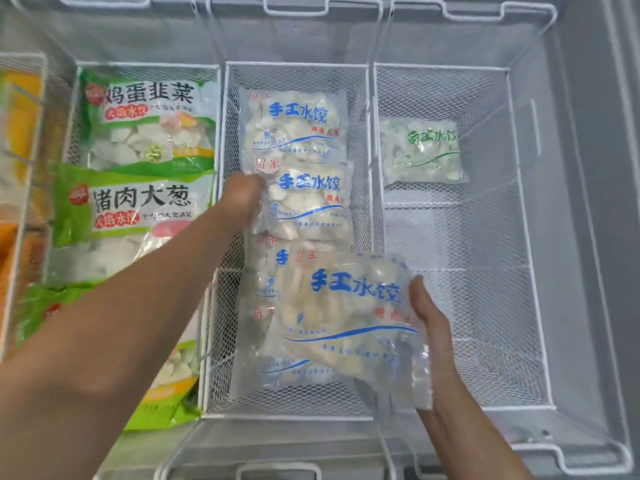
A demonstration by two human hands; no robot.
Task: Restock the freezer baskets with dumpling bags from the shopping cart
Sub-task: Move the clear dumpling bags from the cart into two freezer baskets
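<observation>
The middle white wire basket [367,133] holds several clear dumpling bags with blue print. My left hand [244,194] grips the left edge of the second bag [311,202] from the back. My right hand [431,323] holds another clear blue-print dumpling bag [349,317] by its right side, tilted above the front bags in the same basket. One bag [294,124] lies flat at the basket's far end. The shopping cart is out of view.
The left basket [74,109] is packed with green-labelled dumpling bags [145,123]. The right basket [512,202] contains a single clear bag with green print [420,150] at its far end. Orange packages [20,133] fill a basket at the far left.
</observation>
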